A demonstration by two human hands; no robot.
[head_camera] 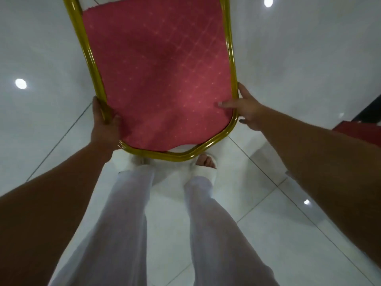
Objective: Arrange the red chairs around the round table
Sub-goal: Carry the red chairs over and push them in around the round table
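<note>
Red chair (156, 79) directly before the person, only its padded back in view, the top rail of its gold frame (231, 48) above the white slippers (204, 170) on the tiled floor (268, 203); legs out of view. Left hand (105, 126) wrapped round the frame's left upright near the top corner. Right hand (245, 108) grips the right upright, thumb across the red padding, fingers on the outer side.

One red chair (156, 79), diamond-patterned fabric backrest, gold tube frame, seen from above
</note>
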